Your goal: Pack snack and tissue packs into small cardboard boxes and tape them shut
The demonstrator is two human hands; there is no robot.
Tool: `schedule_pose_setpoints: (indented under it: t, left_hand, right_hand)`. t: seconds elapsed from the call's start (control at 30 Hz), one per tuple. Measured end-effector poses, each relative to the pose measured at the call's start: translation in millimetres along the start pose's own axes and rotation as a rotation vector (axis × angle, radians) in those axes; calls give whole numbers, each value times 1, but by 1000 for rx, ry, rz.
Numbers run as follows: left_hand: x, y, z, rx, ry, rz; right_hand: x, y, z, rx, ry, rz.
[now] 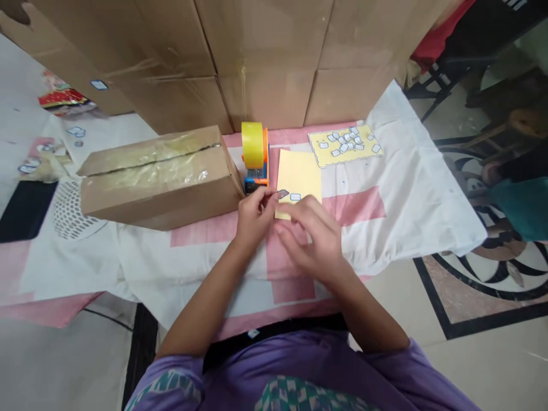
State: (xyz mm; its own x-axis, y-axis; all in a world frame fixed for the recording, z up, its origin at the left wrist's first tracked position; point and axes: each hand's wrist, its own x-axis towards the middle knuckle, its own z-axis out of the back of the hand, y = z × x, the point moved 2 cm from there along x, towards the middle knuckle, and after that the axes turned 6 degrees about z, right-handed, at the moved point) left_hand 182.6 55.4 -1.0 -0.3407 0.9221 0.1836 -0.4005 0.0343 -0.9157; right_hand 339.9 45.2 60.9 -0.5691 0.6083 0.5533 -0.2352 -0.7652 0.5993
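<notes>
My left hand rests on the cloth with its fingertips pinched on a small sticker at the near left corner of a plain yellow sheet. My right hand lies over that sheet's near edge, fingers curled and pressed together; what they hold is hidden. One white sticker sits on the sheet just beyond my fingers. A second yellow sheet covered with several small white stickers lies farther back right.
An orange tape dispenser with a yellow roll stands just left of the sheet. A taped cardboard box lies to the left. Large cartons wall off the back. The white and pink cloth ends at the tiled floor on the right.
</notes>
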Motion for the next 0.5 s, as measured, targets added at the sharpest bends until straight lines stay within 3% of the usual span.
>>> schedule_pose_setpoints:
  t: [0.1, 0.17, 0.3, 0.4, 0.5]
  left_hand:
    - [-6, -9, 5, -15, -31, -48]
    - [-8, -14, 7, 27, -55, -126]
    - [-8, -15, 12, 168, -90, -231]
    - [-8, -13, 17, 294, -122, -284]
    - [-10, -15, 21, 382, -133, -329]
  right_hand:
    - [24, -45, 4, -253, 71, -6]
    - [32, -61, 6, -375, 175, 53]
    - [44, -63, 11, -336, 258, 225]
    - [54, -59, 13, -247, 299, 264]
    - [63, -60, 11, -304, 322, 319]
